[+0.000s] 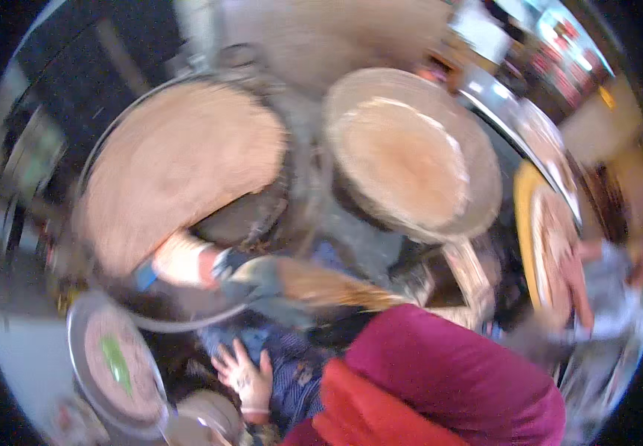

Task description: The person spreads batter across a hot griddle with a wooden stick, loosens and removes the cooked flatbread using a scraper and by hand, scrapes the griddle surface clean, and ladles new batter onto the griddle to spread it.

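At the front edge of a large round pan, a hand (pixel 181 260), apparently my right one, reaches across from the right. Motion smears its fingers, and a small blue piece (pixel 146 276) shows at its far end. A tan, flat-topped mass (pixel 180 163) fills most of the pan; its lower right part shows a dark gap. What seems to be my left hand (pixel 247 377) is open, fingers spread, over dark blue patterned cloth (pixel 297 372). Maroon cloth (pixel 448 372) and red cloth (pixel 358 409) cover the lower middle.
A wide basin (pixel 485 175) of tan contents stands at the upper middle. Lower left is a metal bowl (pixel 76 346) of pinkish contents with a green piece (pixel 116 364). At right, another person's hand (pixel 576 286) is at a yellow-rimmed tray (pixel 526 223).
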Motion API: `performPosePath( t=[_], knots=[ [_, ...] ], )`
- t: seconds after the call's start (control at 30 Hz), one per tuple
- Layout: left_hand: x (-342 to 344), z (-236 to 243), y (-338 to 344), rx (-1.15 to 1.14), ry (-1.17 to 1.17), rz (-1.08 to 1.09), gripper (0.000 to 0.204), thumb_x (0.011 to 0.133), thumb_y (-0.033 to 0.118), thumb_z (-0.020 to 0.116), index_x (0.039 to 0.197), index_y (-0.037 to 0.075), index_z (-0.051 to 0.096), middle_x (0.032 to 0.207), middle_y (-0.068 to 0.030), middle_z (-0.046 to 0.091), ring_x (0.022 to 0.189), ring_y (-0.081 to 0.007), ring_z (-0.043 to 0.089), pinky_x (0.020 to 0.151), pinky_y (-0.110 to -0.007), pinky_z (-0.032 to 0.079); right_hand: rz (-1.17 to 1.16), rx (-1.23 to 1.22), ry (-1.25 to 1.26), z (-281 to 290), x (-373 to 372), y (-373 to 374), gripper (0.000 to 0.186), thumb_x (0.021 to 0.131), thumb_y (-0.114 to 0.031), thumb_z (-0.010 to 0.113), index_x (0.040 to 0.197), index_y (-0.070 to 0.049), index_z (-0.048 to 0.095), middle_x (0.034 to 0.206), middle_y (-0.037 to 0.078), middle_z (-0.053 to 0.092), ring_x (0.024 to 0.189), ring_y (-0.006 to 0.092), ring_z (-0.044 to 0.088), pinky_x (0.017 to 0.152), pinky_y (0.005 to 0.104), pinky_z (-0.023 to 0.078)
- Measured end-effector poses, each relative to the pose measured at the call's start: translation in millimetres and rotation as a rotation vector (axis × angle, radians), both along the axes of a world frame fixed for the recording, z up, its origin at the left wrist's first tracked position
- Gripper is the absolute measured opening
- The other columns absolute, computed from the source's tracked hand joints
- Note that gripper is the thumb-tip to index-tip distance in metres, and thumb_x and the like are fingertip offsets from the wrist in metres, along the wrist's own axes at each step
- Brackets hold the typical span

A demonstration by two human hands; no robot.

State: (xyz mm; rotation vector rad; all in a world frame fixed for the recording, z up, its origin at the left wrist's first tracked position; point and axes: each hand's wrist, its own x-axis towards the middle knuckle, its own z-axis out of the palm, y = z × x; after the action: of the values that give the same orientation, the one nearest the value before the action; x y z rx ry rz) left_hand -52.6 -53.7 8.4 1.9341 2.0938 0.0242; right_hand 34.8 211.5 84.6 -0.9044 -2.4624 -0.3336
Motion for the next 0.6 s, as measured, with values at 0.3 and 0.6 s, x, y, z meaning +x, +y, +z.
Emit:
performPosePath(
  t=[0.3, 0.6],
  knots=[
    [-48.7, -30.5, 19.6, 0.284, -0.331, -0.017, 0.066, 0.088, 0.028, 0.064, 0.141, -0.001, 0.038, 0.145, -0.0307, 0.033, 0.134, -0.0503, 0.029, 0.11, -0.057, 0.027, -0.199, -0.139, 0.025, -27.5, -2.9, 51.7, 0.021, 0.079, -0.013, 0.056, 0.083, 0.0, 0.072, 0.085, 0.021, 0.07, 0.08, 0.0334, 0.07, 0.072, 0.0446, 0.055],
    [-240.6, 61.2, 101.2, 0.635, -0.091, 0.239, 0.048, 0.097, 0.013, 0.048, 0.14, -0.005, 0.039, 0.141, -0.0291, 0.04, 0.132, -0.0436, 0.038, 0.112, -0.046, 0.029, -0.155, -0.439, -0.566, 7.8, -42.3, 74.2, 0.04, 0.088, -0.017, 0.05, 0.124, 0.0, 0.052, 0.114, 0.016, 0.064, 0.103, 0.0293, 0.064, 0.084, 0.0455, 0.049]
  ],
)
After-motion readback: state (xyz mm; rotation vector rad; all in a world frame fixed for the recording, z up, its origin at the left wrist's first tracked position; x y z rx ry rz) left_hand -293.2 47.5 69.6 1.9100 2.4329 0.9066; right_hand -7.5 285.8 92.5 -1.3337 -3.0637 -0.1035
